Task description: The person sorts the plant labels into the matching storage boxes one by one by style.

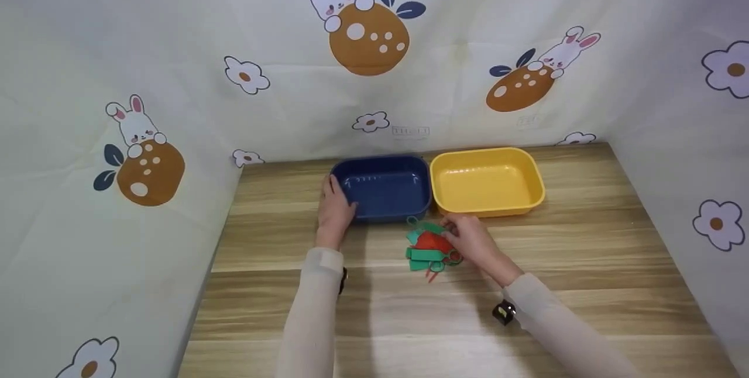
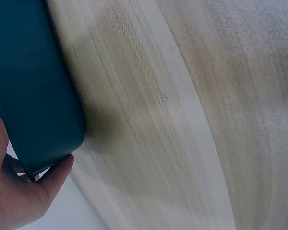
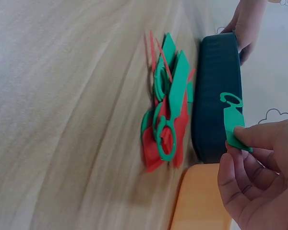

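My left hand (image 1: 335, 208) grips the left end of a blue plastic bin (image 1: 386, 193); in the left wrist view its thumb lies at the bin's near corner. My right hand (image 1: 473, 242) pinches a green plastic tag (image 3: 234, 120) between thumb and fingers, and the tag's open hook ring points away from the hand. Below that hand lies a small pile of green tags (image 3: 178, 84) and red tags (image 3: 156, 148) with similar rings, partly overlapping each other. In the right wrist view the held tag overlaps the blue bin's side.
A yellow bin (image 1: 488, 188) stands right beside the blue one, toward the back of the wood-grain table (image 1: 263, 308). A pale printed cloth (image 1: 456, 91) with rabbits and flowers rises behind and at both sides.
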The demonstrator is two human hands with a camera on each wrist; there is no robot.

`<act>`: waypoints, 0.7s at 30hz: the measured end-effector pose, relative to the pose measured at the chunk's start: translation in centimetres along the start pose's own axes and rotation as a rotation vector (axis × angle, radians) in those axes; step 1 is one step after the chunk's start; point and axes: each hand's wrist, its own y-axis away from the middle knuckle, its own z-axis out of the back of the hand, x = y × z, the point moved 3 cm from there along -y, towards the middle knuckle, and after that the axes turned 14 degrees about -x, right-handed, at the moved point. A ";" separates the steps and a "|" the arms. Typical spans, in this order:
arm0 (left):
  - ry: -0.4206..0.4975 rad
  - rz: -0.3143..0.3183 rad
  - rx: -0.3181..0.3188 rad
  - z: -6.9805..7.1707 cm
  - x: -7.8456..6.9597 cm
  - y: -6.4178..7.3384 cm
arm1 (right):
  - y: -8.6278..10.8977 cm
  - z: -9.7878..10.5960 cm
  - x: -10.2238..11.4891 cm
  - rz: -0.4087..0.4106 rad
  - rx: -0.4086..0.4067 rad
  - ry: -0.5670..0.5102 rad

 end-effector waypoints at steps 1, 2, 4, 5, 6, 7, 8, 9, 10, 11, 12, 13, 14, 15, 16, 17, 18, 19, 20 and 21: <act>-0.001 -0.001 -0.001 0.0 0.0 0.0 | 0.0 0.1 0.1 -0.001 0.001 0.010; 0.000 -0.001 -0.003 0.0 0.0 0.0 | -0.1 0.2 0.1 -0.003 0.002 0.019; 0.003 -0.002 -0.007 0.1 -0.1 0.0 | -0.1 0.3 0.3 0.002 0.004 0.035; 0.004 -0.002 -0.008 0.1 -0.1 0.1 | -0.2 0.4 0.3 0.003 0.005 0.041; 0.006 -0.002 -0.010 0.2 -0.1 0.1 | -0.3 0.5 0.4 0.001 0.008 0.042; 0.009 -0.001 -0.012 0.2 -0.1 0.1 | -0.3 0.6 0.5 -0.002 0.013 0.041; 0.011 0.001 -0.011 0.2 -0.1 0.1 | -0.4 0.6 0.6 -0.001 0.017 0.038; 0.014 0.003 -0.010 0.2 -0.1 0.2 | -0.5 0.7 0.7 -0.003 0.022 0.034; 0.019 0.006 -0.008 0.2 -0.1 0.2 | -0.6 0.8 0.8 -0.010 0.028 0.028; 0.021 0.007 -0.007 0.2 -0.2 0.2 | -0.7 0.8 0.9 -0.015 0.033 0.025; 0.023 0.007 -0.008 0.2 -0.2 0.2 | -0.7 0.9 1.0 -0.013 0.034 0.019; 0.025 0.005 -0.010 0.2 -0.2 0.2 | -0.8 0.9 1.1 -0.010 0.034 0.016; 0.026 0.004 -0.011 0.2 -0.1 0.2 | -0.9 1.0 1.2 -0.011 0.035 0.013; 0.026 0.002 -0.013 0.2 -0.1 0.2 | -1.0 1.0 1.3 -0.015 0.035 0.011; 0.024 0.002 -0.014 0.2 -0.1 0.2 | -1.1 1.1 1.3 -0.016 0.035 0.010; 0.022 0.001 -0.014 0.1 -0.1 0.2 | -1.3 1.2 1.4 -0.016 0.034 0.009; 0.021 0.002 -0.016 0.1 -0.1 0.2 | -1.4 1.2 1.5 -0.014 0.032 0.006; 0.020 0.004 -0.015 0.1 -0.1 0.1 | -1.6 1.3 1.6 -0.018 0.031 0.004; 0.019 0.006 -0.014 0.0 -0.1 0.1 | -1.8 1.5 1.7 -0.025 0.029 0.001; 0.017 0.009 -0.012 0.0 -0.1 0.0 | -2.0 1.6 1.8 -0.031 0.027 -0.003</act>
